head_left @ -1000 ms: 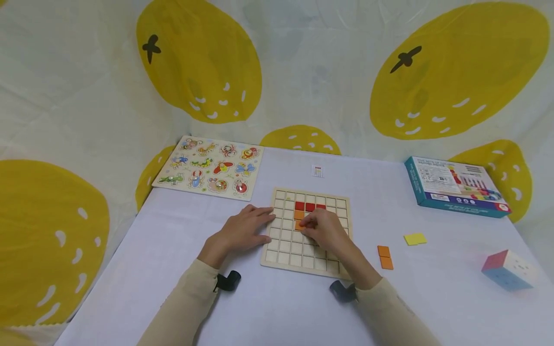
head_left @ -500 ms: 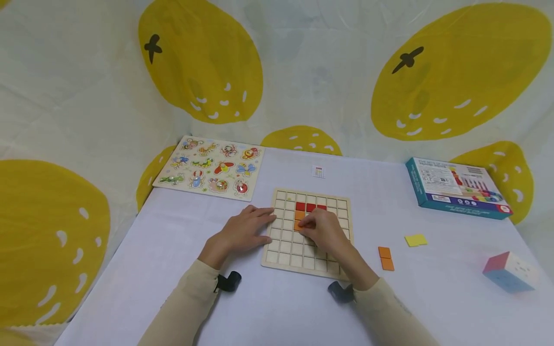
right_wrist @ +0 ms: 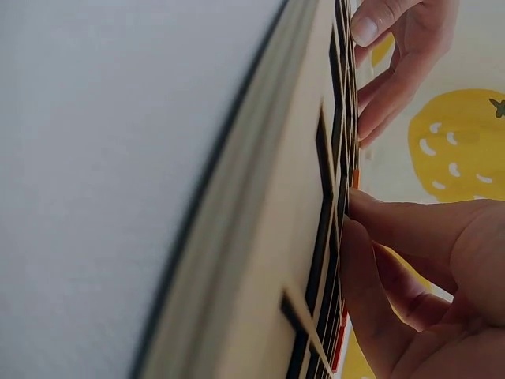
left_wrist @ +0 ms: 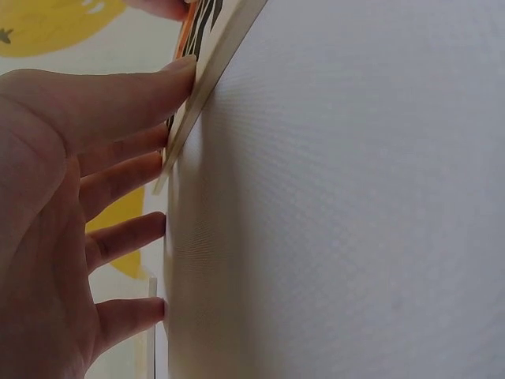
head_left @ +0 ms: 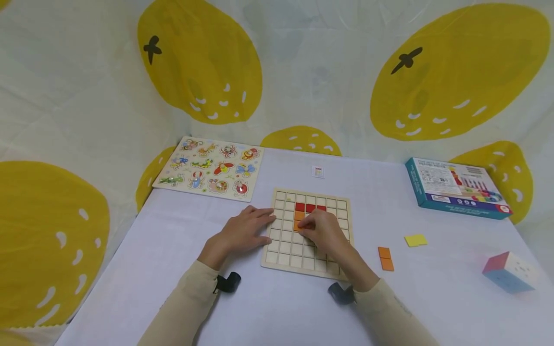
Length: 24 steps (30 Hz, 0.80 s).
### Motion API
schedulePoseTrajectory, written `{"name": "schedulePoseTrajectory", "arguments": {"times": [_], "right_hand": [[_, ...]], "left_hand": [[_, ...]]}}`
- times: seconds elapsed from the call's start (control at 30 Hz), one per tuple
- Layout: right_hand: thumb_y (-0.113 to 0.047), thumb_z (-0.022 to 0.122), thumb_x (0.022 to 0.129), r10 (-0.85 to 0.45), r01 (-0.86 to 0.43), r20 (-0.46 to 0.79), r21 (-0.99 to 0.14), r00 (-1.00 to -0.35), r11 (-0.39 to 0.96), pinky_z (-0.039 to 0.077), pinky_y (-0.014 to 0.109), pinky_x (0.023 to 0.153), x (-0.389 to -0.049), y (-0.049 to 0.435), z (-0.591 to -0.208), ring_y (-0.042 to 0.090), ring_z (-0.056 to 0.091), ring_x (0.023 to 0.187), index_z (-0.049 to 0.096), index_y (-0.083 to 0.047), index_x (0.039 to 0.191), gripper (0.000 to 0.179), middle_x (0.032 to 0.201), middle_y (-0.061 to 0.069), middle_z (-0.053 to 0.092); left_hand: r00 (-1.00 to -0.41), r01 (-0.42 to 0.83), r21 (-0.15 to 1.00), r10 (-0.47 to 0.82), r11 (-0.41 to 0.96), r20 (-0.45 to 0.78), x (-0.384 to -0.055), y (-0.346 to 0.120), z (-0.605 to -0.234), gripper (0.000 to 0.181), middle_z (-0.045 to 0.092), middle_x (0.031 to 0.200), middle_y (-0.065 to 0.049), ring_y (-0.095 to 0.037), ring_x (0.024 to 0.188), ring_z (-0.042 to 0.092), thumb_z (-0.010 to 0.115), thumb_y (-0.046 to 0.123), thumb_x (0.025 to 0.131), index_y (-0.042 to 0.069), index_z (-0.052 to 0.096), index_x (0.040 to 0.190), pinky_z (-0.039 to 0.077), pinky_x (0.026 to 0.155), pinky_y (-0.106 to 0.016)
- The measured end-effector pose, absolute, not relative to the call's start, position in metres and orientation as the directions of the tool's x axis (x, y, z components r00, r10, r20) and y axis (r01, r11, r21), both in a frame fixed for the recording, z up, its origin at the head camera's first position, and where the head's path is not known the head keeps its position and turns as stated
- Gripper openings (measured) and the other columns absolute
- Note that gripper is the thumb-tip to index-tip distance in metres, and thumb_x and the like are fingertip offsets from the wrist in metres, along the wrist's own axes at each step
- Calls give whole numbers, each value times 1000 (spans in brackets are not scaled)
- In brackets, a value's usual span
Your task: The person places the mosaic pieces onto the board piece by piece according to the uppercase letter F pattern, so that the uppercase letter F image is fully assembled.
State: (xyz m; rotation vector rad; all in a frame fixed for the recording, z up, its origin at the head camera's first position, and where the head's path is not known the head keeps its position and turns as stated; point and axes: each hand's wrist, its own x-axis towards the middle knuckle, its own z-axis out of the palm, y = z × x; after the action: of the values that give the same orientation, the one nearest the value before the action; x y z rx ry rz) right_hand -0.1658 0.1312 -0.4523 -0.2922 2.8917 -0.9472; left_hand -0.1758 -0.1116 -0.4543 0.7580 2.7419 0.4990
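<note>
A wooden grid board (head_left: 283,259) lies flat on the white cloth between my hands. Red tiles (head_left: 299,207) fill part of one row, and an orange tile (head_left: 299,216) sits below the leftmost of them. Directly under that is a second orange tile (head_left: 296,226), which the thumb and index finger of my right hand (head_left: 323,231) pinch at its right side, down at the board's surface. The fingertips partly cover it. My left hand (head_left: 241,231) is spread at the board's left edge; its thumb (left_wrist: 177,79) touches the rim in the left wrist view, while the lower fingers rest on the cloth.
Two loose orange tiles (head_left: 385,258) and yellow tiles (head_left: 415,240) lie right of the board. Beyond it is a small printed card (head_left: 318,172). An insect puzzle board (head_left: 207,169) lies back left, a teal-edged box (head_left: 459,187) back right, and a puzzle cube (head_left: 508,272) far right.
My right wrist has shifted very slightly to the left, with the fingertips staying at the same orange tile. The left hand holds its place at the board's edge.
</note>
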Motion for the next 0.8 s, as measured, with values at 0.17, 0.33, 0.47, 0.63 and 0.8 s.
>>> {"name": "schedulePoseTrajectory", "arguments": {"times": [0.17,0.33,0.47,0.63,0.8], "right_hand": [[-10,84,83,-231,-162,-39,-603,-972,782,57,33,84,-164,134,-452,15,65,89,82,-11,96,13,93,1,75],[-16,82,86,-249,-123,-116,-630,-962,767,58,36,87,-159,144,-446,15,67,95,80,-15,109,23,104,0,77],[-18,82,86,-230,-94,-126,-651,-965,753,55,32,83,-150,159,-444,16,65,94,77,-16,119,33,109,2,76],[-22,83,86,-154,-46,-123,-618,-980,785,51,29,79,-139,186,-442,20,63,99,72,-17,126,42,120,5,72],[-29,81,87,-54,49,-165,-563,-985,825,49,28,76,-128,217,-436,28,60,110,67,-17,133,50,132,11,66]], "left_hand": [[-833,444,391,532,806,-153,-175,-111,-455,63,42,164,7,-22,142,44,73,41,92,22,54,149,51,104,-50],[-833,444,389,532,807,-152,-175,-110,-455,62,42,164,6,-22,143,44,73,41,93,23,54,149,51,105,-51],[-833,445,391,532,806,-150,-175,-110,-455,63,42,164,6,-22,143,44,73,41,92,22,54,149,52,104,-51],[-833,450,379,533,809,-147,-175,-110,-455,63,42,164,6,-22,143,44,73,42,92,22,54,149,52,103,-51],[-836,447,372,528,814,-150,-175,-111,-454,63,42,164,7,-22,144,44,73,42,92,23,54,149,52,102,-52]]}}
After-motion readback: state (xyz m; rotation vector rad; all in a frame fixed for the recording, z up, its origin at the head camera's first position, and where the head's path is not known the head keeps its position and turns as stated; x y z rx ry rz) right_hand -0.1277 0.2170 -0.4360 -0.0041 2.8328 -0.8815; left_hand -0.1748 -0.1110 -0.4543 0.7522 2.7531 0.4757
